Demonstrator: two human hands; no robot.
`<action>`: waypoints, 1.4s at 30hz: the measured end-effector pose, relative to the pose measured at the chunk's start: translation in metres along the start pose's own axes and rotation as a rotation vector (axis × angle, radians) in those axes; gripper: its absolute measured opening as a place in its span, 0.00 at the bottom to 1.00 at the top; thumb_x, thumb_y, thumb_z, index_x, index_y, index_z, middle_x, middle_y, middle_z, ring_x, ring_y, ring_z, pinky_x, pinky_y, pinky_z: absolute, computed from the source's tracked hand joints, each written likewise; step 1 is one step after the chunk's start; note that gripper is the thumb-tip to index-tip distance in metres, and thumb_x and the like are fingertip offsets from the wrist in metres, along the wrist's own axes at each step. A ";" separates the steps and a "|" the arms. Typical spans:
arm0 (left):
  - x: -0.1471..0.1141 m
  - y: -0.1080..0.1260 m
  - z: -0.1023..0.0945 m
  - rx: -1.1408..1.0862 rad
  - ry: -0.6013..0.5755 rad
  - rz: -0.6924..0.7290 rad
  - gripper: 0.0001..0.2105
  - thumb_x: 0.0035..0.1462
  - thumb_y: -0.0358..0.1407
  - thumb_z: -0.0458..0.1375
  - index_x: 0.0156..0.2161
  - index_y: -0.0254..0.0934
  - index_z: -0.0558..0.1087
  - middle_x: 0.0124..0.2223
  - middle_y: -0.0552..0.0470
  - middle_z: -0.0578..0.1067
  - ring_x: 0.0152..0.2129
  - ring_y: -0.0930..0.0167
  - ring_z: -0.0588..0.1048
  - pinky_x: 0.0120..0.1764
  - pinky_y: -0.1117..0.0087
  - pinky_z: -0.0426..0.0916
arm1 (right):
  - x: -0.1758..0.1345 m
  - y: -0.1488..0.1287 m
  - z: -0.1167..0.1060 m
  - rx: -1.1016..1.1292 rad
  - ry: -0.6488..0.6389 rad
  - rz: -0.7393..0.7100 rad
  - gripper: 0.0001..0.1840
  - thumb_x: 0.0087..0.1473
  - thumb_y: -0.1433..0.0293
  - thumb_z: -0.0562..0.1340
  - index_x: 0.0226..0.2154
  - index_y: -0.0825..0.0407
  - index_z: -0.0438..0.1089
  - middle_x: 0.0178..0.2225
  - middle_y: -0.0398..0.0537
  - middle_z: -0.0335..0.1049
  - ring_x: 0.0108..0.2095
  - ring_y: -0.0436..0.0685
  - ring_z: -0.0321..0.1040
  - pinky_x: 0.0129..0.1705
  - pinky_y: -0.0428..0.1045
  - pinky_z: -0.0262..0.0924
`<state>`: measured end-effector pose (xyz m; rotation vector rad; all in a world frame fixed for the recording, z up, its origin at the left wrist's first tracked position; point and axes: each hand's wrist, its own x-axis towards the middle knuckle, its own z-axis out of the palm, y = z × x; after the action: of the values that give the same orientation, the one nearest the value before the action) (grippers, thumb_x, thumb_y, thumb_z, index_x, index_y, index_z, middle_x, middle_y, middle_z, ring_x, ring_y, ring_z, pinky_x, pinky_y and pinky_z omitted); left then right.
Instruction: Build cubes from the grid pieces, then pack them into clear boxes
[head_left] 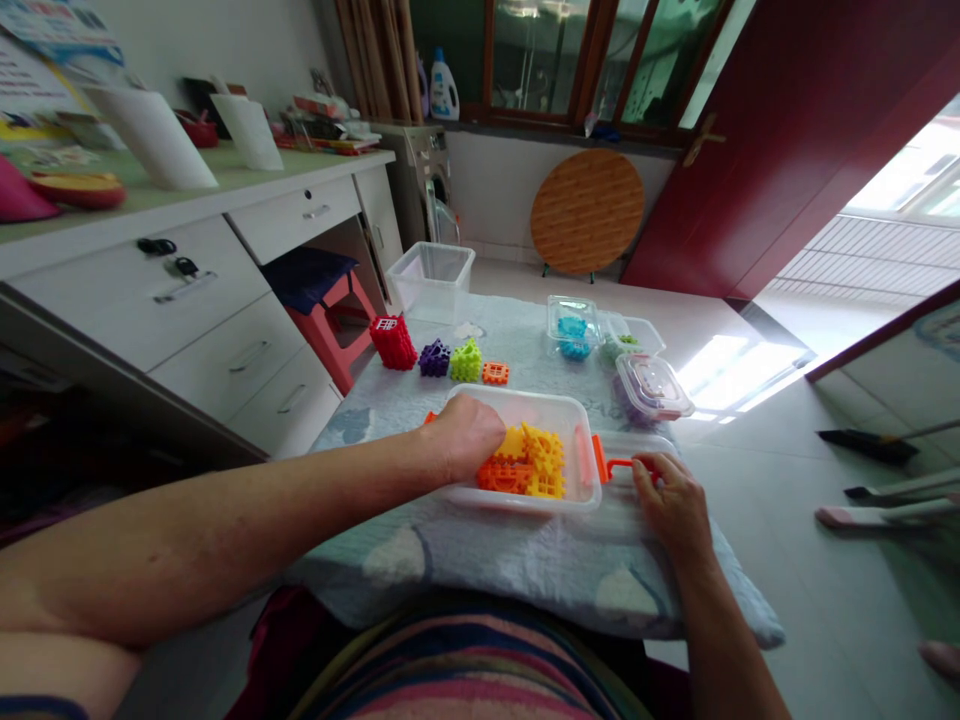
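Note:
A clear plastic box point(551, 405) stands on the cloth-covered table, holding yellow plastic building pieces point(544, 452) and orange building pieces point(504, 478). My left hand point(471, 435) reaches over the box's left side, fingers curled down among the pieces; its fingertips and anything in them are hidden. At the right side, my right hand point(671, 500) is closed around the end of a thin orange handle point(619, 464), close to the box's orange latch point(598, 458). A clear lid point(637, 447) appears to lie flat on the cloth beneath that hand.
Behind the box sit a red stack point(394, 342), purple pieces point(434, 358), green pieces point(466, 360) and an orange piece point(496, 373). An open clear bin point(433, 280) is at the far left. Small containers point(573, 325) and a lidded container point(652, 385) line the right.

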<state>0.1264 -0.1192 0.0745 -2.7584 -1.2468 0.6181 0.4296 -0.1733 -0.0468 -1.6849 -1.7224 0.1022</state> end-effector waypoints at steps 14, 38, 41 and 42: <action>0.016 -0.011 0.008 -0.056 -0.001 0.172 0.10 0.55 0.28 0.55 0.37 0.34 0.79 0.35 0.40 0.80 0.32 0.61 0.78 0.28 0.69 0.63 | -0.001 0.000 0.000 -0.014 0.000 -0.002 0.14 0.57 0.60 0.55 0.32 0.51 0.72 0.33 0.49 0.72 0.36 0.59 0.68 0.42 0.53 0.61; 0.002 -0.004 -0.005 -0.086 -0.134 0.253 0.10 0.51 0.32 0.59 0.39 0.36 0.78 0.37 0.45 0.80 0.33 0.64 0.78 0.31 0.71 0.65 | -0.001 0.001 0.000 0.001 -0.009 0.003 0.13 0.57 0.61 0.56 0.32 0.51 0.71 0.34 0.49 0.72 0.37 0.59 0.68 0.42 0.53 0.61; 0.003 -0.002 -0.006 -0.079 -0.132 0.267 0.11 0.50 0.31 0.59 0.41 0.37 0.77 0.38 0.46 0.80 0.34 0.65 0.78 0.30 0.71 0.65 | -0.001 -0.001 0.000 0.003 -0.007 0.002 0.13 0.57 0.60 0.56 0.32 0.51 0.71 0.33 0.50 0.72 0.37 0.59 0.68 0.42 0.53 0.61; 0.003 -0.002 -0.006 -0.084 -0.126 0.283 0.12 0.50 0.31 0.59 0.41 0.37 0.76 0.39 0.46 0.80 0.34 0.65 0.77 0.30 0.71 0.65 | 0.000 -0.001 0.000 0.002 -0.006 0.004 0.13 0.57 0.60 0.56 0.32 0.50 0.71 0.33 0.50 0.72 0.37 0.59 0.68 0.42 0.53 0.61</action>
<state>0.1293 -0.1152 0.0793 -3.0379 -0.9268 0.7870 0.4287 -0.1738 -0.0466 -1.6882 -1.7235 0.1106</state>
